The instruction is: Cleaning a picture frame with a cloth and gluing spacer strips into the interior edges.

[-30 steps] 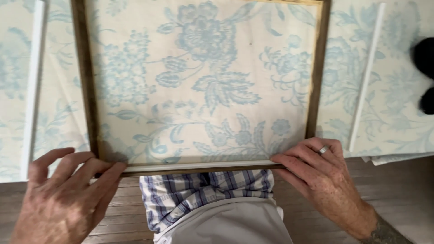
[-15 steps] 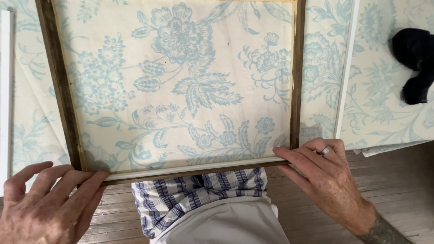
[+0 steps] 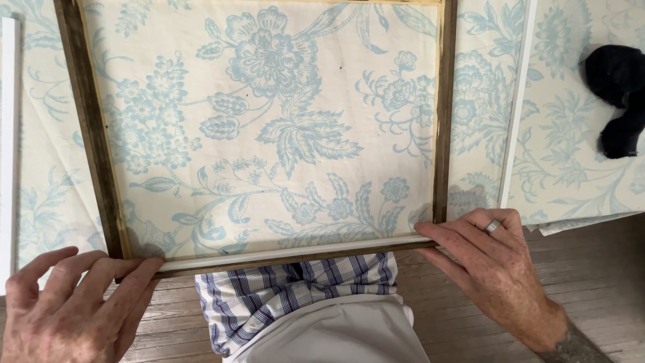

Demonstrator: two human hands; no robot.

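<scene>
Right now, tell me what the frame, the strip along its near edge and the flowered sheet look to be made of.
Frame: probably wood, stained dark brown and matte; grain and worn patches show.
Strip: smooth, white, slightly glossy; painted wood or plastic, can't tell.
Flowered sheet: cream with blue flowers, matte, faintly creased; fabric or paper.

The wooden frame [image 3: 101, 168] has slid rightward in the head view, its left rail now farther from the left edge. The left hand [image 3: 70, 306] has followed, its fingertips now back on the lower left corner. The black object [image 3: 615, 101] at right sits farther in and lower.
</scene>
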